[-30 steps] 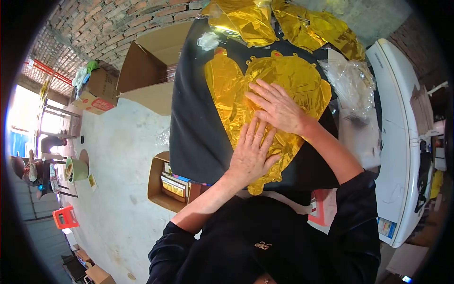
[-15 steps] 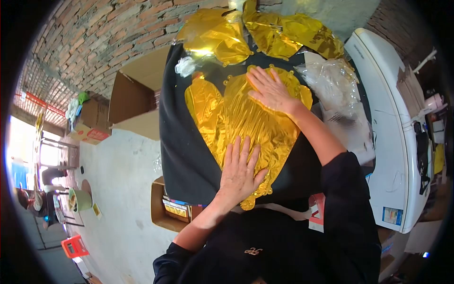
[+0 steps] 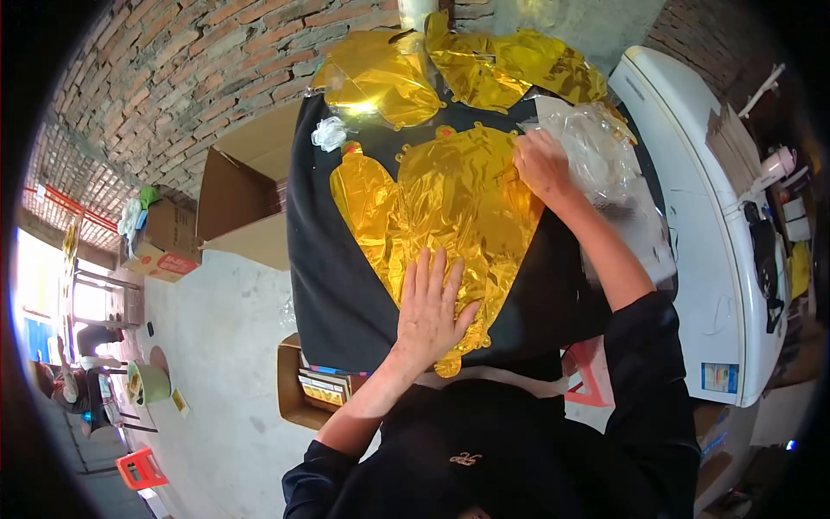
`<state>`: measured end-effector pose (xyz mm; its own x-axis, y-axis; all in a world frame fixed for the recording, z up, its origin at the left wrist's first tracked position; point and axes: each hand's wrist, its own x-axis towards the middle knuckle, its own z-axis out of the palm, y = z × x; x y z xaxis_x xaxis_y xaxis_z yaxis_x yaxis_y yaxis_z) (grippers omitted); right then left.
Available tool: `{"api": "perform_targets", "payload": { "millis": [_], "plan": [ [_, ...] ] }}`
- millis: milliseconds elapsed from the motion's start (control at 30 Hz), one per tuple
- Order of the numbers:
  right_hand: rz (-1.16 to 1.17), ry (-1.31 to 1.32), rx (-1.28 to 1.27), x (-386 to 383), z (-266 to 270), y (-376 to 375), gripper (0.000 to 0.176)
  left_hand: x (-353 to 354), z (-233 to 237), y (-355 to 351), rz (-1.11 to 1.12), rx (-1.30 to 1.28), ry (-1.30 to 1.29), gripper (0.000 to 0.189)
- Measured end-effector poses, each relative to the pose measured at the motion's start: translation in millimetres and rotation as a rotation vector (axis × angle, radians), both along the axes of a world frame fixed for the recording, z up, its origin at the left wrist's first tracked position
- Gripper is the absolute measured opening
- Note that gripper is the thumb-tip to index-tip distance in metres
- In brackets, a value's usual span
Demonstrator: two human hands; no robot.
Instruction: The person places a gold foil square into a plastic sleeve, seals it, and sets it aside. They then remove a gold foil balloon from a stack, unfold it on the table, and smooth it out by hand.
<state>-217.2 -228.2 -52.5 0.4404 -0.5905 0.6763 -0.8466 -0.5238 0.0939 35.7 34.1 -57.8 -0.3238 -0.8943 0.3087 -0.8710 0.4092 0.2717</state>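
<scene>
A deflated gold foil balloon (image 3: 458, 203) lies spread on the black cloth (image 3: 333, 285), wide at the far end and narrowing toward me, with small round tabs on its rim. My left hand (image 3: 430, 303) rests flat on its lower part, fingers stretched out. At the upper right edge of the balloon, my right hand (image 3: 543, 164) has its fingers curled in and pinches the foil there; the fingertips are partly hidden. Just right of that hand sits clear plastic wrapping (image 3: 601, 151).
More gold foil pieces (image 3: 376, 78) lie at the far end, beside a crumpled white bundle (image 3: 328, 134). A white appliance (image 3: 692, 225) flanks the right side. Cardboard boxes (image 3: 238, 195) stand on the left. A person (image 3: 73, 385) is at the far left, near a red stool (image 3: 141, 468).
My right hand has moved right from lying flat on the balloon's upper part to its right edge, and its fingers have closed. The left hand stays flat in nearly the same place.
</scene>
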Motion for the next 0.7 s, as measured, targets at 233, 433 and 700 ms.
{"api": "perform_targets", "payload": {
  "millis": [233, 433, 700],
  "plan": [
    [-0.305, 0.014, 0.167, 2, -15, -12, 0.035, 2, 0, 0, -0.008, -0.018, 0.054, 0.075],
    [-0.528, 0.025, 0.391, 22, -2, -17, 0.055, 5, 2, -2, -0.027, -0.010, 0.157, 0.071],
    [-0.557, -0.132, 0.611, 17, 4, -27, 0.067, 19, 5, -5, -0.045, 0.184, 0.567, 0.060]
  ]
}}
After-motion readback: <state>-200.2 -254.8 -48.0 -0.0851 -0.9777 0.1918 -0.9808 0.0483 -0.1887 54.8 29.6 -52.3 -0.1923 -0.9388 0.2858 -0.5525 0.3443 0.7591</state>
